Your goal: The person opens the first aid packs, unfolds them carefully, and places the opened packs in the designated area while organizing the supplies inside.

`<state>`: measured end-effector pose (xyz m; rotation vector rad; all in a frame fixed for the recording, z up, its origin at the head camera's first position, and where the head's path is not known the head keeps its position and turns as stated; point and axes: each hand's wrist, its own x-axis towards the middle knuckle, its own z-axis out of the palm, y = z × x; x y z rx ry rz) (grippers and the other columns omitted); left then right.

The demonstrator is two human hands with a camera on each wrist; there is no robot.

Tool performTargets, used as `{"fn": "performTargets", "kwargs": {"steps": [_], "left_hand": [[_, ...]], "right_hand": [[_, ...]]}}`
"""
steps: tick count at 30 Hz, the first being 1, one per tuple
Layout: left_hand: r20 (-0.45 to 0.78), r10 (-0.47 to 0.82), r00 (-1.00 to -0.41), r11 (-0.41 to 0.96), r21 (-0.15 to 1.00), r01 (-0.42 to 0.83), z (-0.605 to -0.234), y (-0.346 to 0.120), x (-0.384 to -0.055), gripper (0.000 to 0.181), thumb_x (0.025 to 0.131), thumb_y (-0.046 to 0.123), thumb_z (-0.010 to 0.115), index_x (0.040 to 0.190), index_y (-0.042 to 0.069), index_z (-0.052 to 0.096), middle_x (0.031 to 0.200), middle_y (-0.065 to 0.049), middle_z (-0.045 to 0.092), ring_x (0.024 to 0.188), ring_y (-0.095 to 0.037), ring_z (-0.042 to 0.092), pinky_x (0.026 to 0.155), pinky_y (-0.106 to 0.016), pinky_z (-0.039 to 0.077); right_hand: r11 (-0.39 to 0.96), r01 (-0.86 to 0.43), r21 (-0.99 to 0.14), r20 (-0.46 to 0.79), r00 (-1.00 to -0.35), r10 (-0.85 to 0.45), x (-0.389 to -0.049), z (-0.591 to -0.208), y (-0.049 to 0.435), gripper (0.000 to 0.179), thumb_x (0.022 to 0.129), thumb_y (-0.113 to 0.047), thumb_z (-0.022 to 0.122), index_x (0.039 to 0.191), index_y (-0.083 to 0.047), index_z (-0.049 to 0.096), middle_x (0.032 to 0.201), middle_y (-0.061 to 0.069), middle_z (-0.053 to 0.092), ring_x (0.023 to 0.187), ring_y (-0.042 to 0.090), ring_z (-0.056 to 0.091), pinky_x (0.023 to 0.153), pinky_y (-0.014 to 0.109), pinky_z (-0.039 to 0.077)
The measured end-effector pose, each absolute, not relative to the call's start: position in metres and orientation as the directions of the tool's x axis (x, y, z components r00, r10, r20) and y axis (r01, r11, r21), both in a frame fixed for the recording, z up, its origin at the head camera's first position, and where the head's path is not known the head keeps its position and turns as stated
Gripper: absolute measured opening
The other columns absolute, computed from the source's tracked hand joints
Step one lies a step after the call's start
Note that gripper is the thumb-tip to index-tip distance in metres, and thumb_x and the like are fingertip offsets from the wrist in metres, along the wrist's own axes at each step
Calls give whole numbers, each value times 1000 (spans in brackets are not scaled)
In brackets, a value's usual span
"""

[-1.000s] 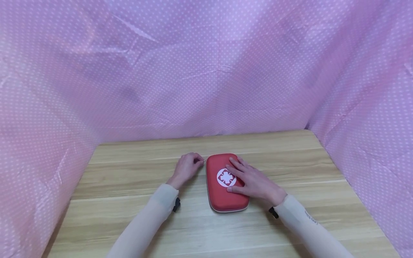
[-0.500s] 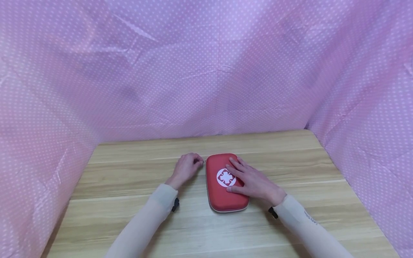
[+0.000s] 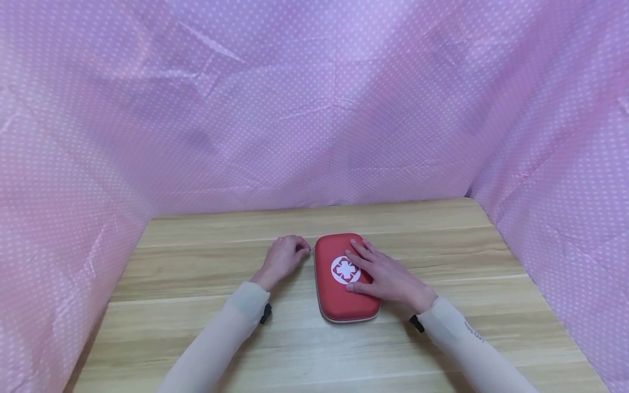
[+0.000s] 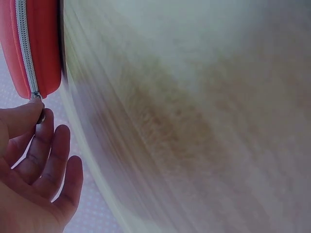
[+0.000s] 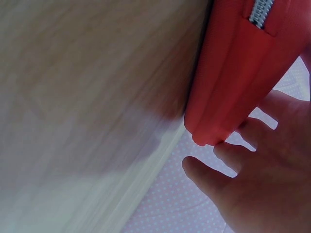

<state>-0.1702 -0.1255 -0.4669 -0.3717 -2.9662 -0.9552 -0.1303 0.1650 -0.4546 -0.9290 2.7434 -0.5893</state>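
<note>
A red first-aid case with a white cross emblem lies flat on the table, its lid down. At its far left corner, my left hand pinches the small zipper pull between thumb and index finger. The other left fingers are loosely bent, apart from the case. In the left wrist view, the silver zipper runs along the case's side to the slider. My right hand rests on the lid's right half with fingers spread, partly covering the emblem. The right wrist view shows one zipper end on the case's side.
A light wood-grain table lies under the case and both forearms. Pink polka-dot cloth hangs behind the table and along its left and right sides. Black straps show at the wrists.
My left hand, with the zipper pull, has shifted slightly towards me along the case's left side. The right hand and the case stay almost still.
</note>
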Motion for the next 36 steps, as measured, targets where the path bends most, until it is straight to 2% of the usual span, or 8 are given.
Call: {"fn": "performTargets", "kwargs": {"steps": [16,26,36], "left_hand": [[43,247,-968,784,578,226,-464,-128,-158,5,93,9,77,94,13,80,91,2,76,87,-16,66,82,-38,56],[16,281,-959,784,572,240,-461,-128,-147,4,93,10,78,95,13,80,92,3,76,85,-14,66,83,-37,56],[-4,283,-959,791,566,231,-458,-128,-140,5,92,12,78,96,14,80,95,1,77,91,-17,69,84,-40,57]], "right_hand": [[722,-531,-443,-56,-788,-613,-130,-455,166,92,90,-73,61,161,-19,38,172,6,20,158,36,13,119,58,32],[726,-521,-449,-61,-792,-607,-130,-455,165,91,90,-73,62,161,-20,39,172,5,21,158,34,12,118,60,33],[724,-526,-447,-53,-792,-608,-130,-454,164,90,91,-71,63,161,-19,40,172,6,22,158,35,13,118,58,33]]}}
